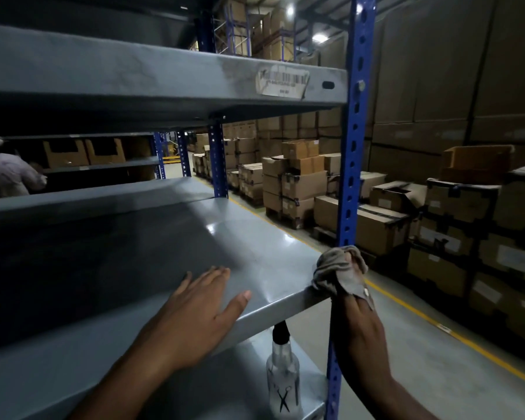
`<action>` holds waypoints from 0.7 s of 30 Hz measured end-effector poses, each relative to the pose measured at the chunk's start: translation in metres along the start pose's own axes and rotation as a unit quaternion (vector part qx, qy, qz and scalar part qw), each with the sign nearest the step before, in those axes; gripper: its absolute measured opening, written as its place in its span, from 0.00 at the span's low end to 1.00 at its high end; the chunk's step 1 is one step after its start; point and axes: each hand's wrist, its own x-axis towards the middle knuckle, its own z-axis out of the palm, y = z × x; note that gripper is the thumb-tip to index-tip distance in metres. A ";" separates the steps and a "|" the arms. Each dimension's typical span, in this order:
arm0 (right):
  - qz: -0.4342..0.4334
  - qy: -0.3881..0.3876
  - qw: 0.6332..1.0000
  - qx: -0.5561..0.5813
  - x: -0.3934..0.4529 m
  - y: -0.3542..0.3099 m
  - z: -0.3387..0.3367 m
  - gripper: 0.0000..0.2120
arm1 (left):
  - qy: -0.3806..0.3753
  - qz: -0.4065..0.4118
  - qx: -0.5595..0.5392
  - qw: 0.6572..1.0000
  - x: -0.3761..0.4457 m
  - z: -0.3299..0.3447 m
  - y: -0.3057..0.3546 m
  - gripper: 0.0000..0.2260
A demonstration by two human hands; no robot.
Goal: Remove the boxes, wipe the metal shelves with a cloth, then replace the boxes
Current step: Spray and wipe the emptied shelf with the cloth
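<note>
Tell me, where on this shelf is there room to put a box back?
The middle shelf is bare from the left hand back to the rear edge and across to the dark left end. The front right corner is taken: the right hand presses a cloth by the blue post. Below, a spray bottle fills the lower shelf's corner.

The grey metal shelf (194, 237) looks smooth and a little glossy, with light shining on it. The cloth (337, 269) is soft, crumpled fabric, matt. The spray bottle (282, 377) is clear plastic. The boxes (303, 184) are matt brown cardboard.
</note>
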 end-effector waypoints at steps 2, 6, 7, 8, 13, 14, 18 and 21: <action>-0.028 0.021 0.999 0.028 0.012 -0.017 -0.010 0.17 | -0.008 -0.001 0.003 1.000 0.000 0.000 0.000 0.40; -0.048 -0.094 0.994 0.013 0.060 -0.038 -0.014 0.16 | 0.001 -0.001 -0.002 1.000 0.000 0.001 -0.004 0.31; -0.047 -0.173 0.983 -0.036 0.069 -0.037 -0.009 0.19 | 0.011 -0.004 -0.014 1.000 0.000 0.001 -0.005 0.30; -0.050 -0.248 0.965 -0.071 0.077 -0.034 -0.002 0.21 | 0.023 -0.009 -0.032 0.999 0.000 0.000 -0.006 0.29; -0.045 -0.431 0.896 -0.100 0.111 -0.021 0.033 0.23 | 0.029 -0.069 -0.048 0.996 -0.017 -0.012 -0.033 0.30; -0.032 -0.458 0.883 -0.097 0.120 -0.026 0.044 0.24 | 0.033 -0.085 -0.038 0.995 -0.022 -0.015 -0.041 0.30; -0.073 -0.487 0.870 -0.027 0.125 -0.088 0.091 0.25 | 0.045 -0.139 0.015 0.989 -0.039 -0.026 -0.063 0.30; -0.191 -0.468 0.857 0.103 0.099 -0.145 0.083 0.20 | 0.047 -0.159 0.019 0.986 -0.052 -0.032 -0.073 0.30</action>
